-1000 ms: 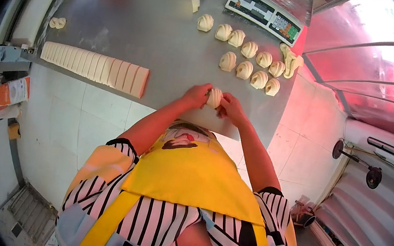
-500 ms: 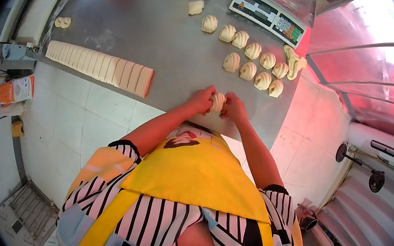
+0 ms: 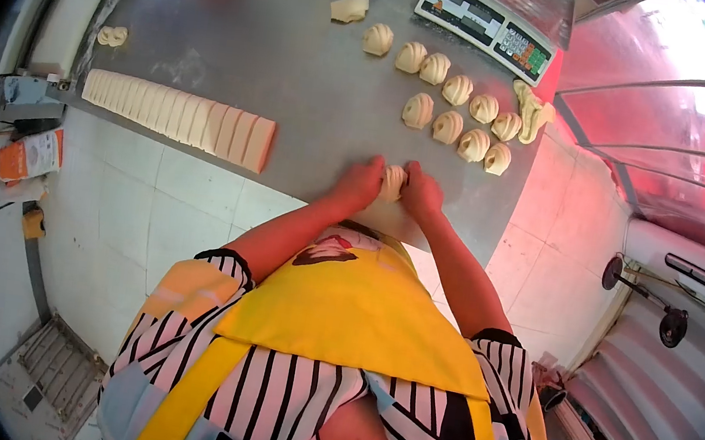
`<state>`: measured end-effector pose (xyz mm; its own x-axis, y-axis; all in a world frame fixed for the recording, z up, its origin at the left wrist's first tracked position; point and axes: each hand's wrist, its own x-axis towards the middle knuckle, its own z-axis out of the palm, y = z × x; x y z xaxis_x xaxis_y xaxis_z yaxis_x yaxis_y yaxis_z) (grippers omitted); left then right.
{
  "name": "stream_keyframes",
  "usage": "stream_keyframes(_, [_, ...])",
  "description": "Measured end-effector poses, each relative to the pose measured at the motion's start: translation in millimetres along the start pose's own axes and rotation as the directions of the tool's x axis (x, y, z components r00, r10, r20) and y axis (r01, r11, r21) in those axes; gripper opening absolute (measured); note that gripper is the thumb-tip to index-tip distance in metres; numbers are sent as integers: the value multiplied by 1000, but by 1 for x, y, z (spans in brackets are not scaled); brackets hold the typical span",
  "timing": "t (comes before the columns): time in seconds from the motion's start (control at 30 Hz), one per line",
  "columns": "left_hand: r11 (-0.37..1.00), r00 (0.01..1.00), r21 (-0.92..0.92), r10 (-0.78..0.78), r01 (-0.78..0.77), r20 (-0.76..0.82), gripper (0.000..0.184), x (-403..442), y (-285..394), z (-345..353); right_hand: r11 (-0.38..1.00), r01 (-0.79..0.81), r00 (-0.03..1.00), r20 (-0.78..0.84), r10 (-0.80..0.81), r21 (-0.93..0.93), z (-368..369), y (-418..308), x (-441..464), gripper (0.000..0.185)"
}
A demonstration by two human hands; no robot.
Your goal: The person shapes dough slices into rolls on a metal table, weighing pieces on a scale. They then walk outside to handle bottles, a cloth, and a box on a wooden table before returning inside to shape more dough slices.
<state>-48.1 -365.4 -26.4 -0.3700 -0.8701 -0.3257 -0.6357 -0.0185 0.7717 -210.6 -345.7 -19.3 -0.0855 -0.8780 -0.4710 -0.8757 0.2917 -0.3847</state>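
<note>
Between my hands, near the front edge of the metal table (image 3: 316, 84), is a ridged dough piece (image 3: 392, 184). My left hand (image 3: 361, 184) grips its left side and my right hand (image 3: 420, 190) grips its right side, fingers closed. Beyond them, several shaped dough rolls (image 3: 447, 127) stand in two slanting rows. To the left lies a long row of sliced dough (image 3: 176, 117). A flat dough piece (image 3: 349, 9) rests farther back on the table.
A digital scale (image 3: 484, 27) stands at the back right. A loose dough strip (image 3: 531, 114) lies by the right edge. A small twisted dough piece (image 3: 112, 36) is at the far left, near a white machine (image 3: 73, 19). Part of a red container shows at the top.
Both hands stay on the dough piece and their fingers have closed in more around it. The view has shifted slightly, and the flat dough piece at the back shows more fully than at first.
</note>
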Motion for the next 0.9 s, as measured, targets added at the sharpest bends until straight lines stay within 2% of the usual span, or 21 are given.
stream_keyframes(0.07, [985,986,-100,-134,144,98,11,5,8,-8,999,37,999,-2,-37,-20,0,3,10,27])
stream_keyframes(0.1, [976,987,-152,-144,153,72,12,5,8,-11,943,-38,995,102,4,331,-7,3,9,26])
stream_keyframes(0.13, [965,987,-207,-155,161,44,14,7,6,-15,765,-138,977,215,-1,629,-18,3,5,25])
stream_keyframes(0.17, [951,986,-260,-168,168,20,15,11,0,-20,492,-257,946,321,-48,832,-28,1,1,24])
stream_keyframes(0.23, [956,982,-293,-65,10,-178,16,42,-21,-38,338,-197,974,222,-35,920,-59,-14,-21,28])
stream_keyframes(0.27, [942,987,-334,-91,41,-136,16,55,-11,-56,263,-171,983,183,-21,950,-66,-15,-32,30])
stream_keyframes(0.3, [926,990,-372,-107,65,-94,15,73,0,-77,298,-185,981,191,9,937,-62,-9,-35,28])
stream_keyframes(0.37, [959,993,-284,-49,18,-105,16,115,0,-82,358,-205,979,194,66,911,-50,3,-35,23])
stream_keyframes(0.47, [999,998,-16,-42,42,-42,23,156,-14,-74,396,-263,964,259,65,880,-44,-4,-44,20])
stream_keyframes(0.57, [975,982,-158,-137,157,131,36,131,4,-111,517,-217,964,264,-18,828,-36,-21,-33,19])
stream_keyframes(0.67, [916,991,-381,-131,122,3,43,82,-6,-160,655,-55,968,201,-150,754,-34,-68,0,24])
stream_keyframes(0.77, [855,959,-514,-203,76,-195,44,28,-45,-209,803,190,919,185,-348,565,-2,-130,56,34])
stream_keyframes(0.87, [851,882,-523,-280,44,-380,42,-14,-83,-239,886,393,855,255,-451,247,17,-211,92,41])
stream_keyframes(0.9, [865,870,-497,-299,73,-392,39,-26,-86,-244,860,480,840,193,-507,171,30,-226,94,41])
